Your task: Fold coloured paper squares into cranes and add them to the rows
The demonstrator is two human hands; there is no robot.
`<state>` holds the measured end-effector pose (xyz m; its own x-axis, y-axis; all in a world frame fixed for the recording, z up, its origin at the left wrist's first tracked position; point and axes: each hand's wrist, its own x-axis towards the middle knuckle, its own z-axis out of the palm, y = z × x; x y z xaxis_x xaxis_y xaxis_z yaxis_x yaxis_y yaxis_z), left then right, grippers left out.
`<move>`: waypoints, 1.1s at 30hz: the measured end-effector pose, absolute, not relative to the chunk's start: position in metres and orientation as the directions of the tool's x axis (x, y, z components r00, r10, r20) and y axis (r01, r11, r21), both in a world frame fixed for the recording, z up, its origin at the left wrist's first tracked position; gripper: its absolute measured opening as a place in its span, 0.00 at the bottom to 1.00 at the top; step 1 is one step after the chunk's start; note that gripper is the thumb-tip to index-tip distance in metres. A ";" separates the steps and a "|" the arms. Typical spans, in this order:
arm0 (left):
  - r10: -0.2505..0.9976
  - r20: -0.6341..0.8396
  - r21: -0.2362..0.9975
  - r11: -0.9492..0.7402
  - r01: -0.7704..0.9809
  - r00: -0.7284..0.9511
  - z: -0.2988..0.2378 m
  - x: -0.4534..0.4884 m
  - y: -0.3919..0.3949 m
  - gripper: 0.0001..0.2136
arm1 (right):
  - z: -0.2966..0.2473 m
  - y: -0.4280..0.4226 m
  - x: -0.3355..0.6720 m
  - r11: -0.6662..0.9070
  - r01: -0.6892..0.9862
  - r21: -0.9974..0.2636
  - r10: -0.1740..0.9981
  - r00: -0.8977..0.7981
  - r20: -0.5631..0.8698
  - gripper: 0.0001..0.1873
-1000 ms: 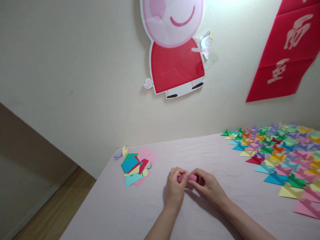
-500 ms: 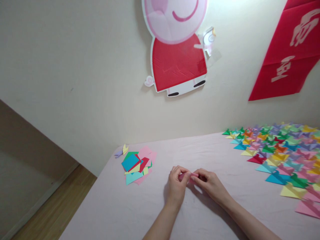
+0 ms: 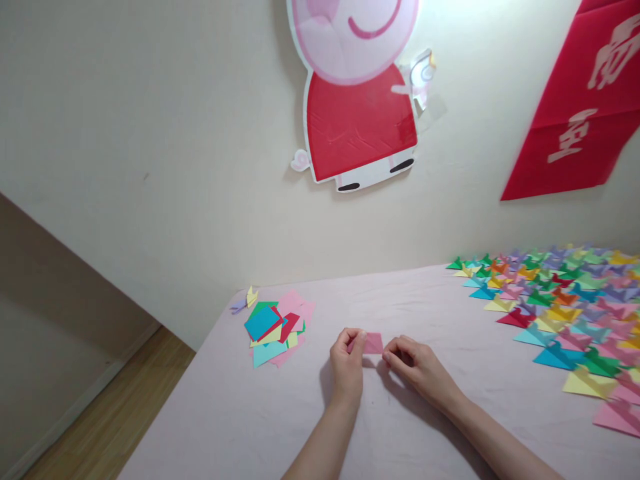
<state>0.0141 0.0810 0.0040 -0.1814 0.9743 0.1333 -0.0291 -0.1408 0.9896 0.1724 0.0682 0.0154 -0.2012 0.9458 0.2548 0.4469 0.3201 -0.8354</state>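
A small pink folded paper (image 3: 373,343) is held between both my hands just above the pink table cover (image 3: 240,413). My left hand (image 3: 346,365) pinches its left edge with closed fingers. My right hand (image 3: 417,368) pinches its right corner, fingers curled. The paper now shows as a flat piece opened out between the two hands.
A loose pile of coloured paper squares (image 3: 273,325) lies to the left, with a small yellow and purple folded figure (image 3: 246,300) behind it. Several rows of folded paper cranes (image 3: 560,307) fill the right side. The table's left edge drops to a wooden floor (image 3: 105,427).
The pink paper was bunched tightly between my fingers; my hands have drawn apart and it now shows as a flat shape. The view has shifted slightly.
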 end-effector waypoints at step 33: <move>0.988 0.114 0.979 -0.129 0.157 0.100 0.020 0.021 0.067 0.06 | 0.014 0.071 0.179 0.664 0.424 -0.616 0.719 -0.136 0.682 0.16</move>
